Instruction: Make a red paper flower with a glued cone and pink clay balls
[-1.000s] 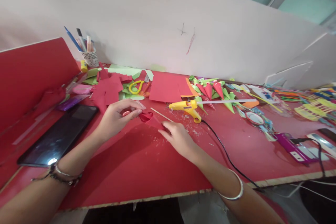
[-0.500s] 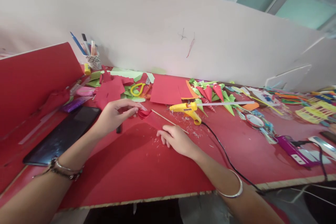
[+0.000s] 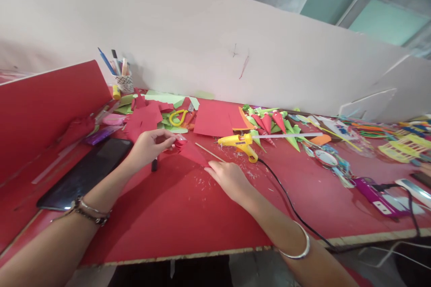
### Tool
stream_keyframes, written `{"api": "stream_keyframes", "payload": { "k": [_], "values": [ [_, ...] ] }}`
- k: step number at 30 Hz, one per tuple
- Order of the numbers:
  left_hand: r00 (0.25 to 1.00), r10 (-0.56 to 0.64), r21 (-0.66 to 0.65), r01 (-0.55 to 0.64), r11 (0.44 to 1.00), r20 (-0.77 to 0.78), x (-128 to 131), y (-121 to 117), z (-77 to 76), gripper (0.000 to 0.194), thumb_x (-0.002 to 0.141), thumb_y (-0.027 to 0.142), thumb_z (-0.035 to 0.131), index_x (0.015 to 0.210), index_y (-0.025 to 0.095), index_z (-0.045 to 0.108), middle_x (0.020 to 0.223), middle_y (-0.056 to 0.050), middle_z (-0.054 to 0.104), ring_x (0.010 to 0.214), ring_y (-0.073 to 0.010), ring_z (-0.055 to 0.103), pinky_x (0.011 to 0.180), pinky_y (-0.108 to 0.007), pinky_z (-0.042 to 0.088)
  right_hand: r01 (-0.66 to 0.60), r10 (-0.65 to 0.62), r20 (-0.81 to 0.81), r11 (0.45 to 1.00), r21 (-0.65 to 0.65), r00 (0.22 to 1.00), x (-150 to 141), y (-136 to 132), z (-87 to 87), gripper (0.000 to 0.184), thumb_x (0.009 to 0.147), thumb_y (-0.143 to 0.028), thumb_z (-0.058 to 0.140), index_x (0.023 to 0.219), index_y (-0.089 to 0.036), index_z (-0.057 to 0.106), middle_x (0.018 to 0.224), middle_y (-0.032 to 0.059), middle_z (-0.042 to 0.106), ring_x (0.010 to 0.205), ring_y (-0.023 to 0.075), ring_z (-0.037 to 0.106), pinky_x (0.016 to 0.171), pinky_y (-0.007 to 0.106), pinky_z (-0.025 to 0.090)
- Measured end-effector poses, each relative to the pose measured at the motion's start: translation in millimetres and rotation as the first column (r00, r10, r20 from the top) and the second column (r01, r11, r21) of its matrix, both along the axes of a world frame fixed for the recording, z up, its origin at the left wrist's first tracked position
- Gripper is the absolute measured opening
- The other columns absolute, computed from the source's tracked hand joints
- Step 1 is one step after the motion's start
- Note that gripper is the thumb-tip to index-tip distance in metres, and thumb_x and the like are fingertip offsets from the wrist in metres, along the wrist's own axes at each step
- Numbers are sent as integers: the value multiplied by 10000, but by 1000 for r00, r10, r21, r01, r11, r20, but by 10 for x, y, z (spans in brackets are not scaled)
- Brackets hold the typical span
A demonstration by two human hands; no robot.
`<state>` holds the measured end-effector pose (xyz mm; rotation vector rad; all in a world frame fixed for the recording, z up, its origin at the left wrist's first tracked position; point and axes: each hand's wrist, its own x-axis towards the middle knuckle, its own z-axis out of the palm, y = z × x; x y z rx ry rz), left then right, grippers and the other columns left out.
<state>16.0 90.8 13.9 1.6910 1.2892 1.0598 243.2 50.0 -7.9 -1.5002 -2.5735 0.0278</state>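
A red paper cone point(image 3: 193, 153) lies between my two hands, its wide end to the left and its point to the right. My left hand point(image 3: 151, 147) pinches the wide, folded end, where a bit of clear plastic shows. The fingers of my right hand point(image 3: 229, 178) are closed on the pointed tip. A thin wooden stick point(image 3: 209, 151) rests on the table just behind the cone. Beyond it lies a yellow glue gun point(image 3: 240, 142) with a long glue stick in its back and a black cord.
Red paper sheets point(image 3: 213, 119) and small red and green paper cones point(image 3: 267, 121) lie along the back. At left are a dark phone point(image 3: 85, 172) and a cup of pens point(image 3: 124, 83). A purple power strip point(image 3: 377, 197) sits at right.
My right hand has closed on the tip of the cone, its fingers now drawn together. The cone has turned, so its opening shows less and its side shows more.
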Motion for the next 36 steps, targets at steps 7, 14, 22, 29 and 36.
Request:
{"api": "stream_keyframes", "payload": {
  "k": [7,14,22,29,36],
  "values": [
    [995,101,-98,-102,990,-19,11,7,0,220,683,371,588,685,152,616,568,7,592,555,-110,545,525,-198,420,-13,6,97,997,70,995,-3,-16,-2,299,908,-331,337,764,-164,539,597,19,628,524,143,601,418,248,177],
    [992,122,-158,-113,981,45,-8,30,-47,248,643,392,608,655,145,626,580,6,589,551,-101,520,537,-201,392,-7,0,95,997,72,995,0,-19,3,302,909,-328,333,759,-172,544,580,6,623,504,137,585,417,252,165],
    [986,150,-208,-132,969,71,16,9,-10,250,606,390,633,613,141,615,552,5,578,518,-100,512,517,-211,398,7,-9,34,999,38,999,4,-23,13,310,905,-311,333,737,-163,547,576,16,599,493,129,556,429,243,175],
    [949,-1,-97,33,995,314,-35,9,-18,450,715,488,545,1023,161,575,792,-45,630,731,-153,587,684,-266,466,-176,-112,-674,922,-344,731,16,-11,-20,359,904,-359,290,774,-148,551,584,-10,546,462,73,514,500,200,391],
    [851,-439,2,458,889,290,281,-236,-79,649,621,543,632,1141,175,508,1155,-133,552,1053,-272,514,872,-379,426,-441,-156,-832,787,-431,533,-73,-57,-47,264,877,-316,373,836,-140,565,662,-4,566,542,74,549,576,219,443]
  ]
}}
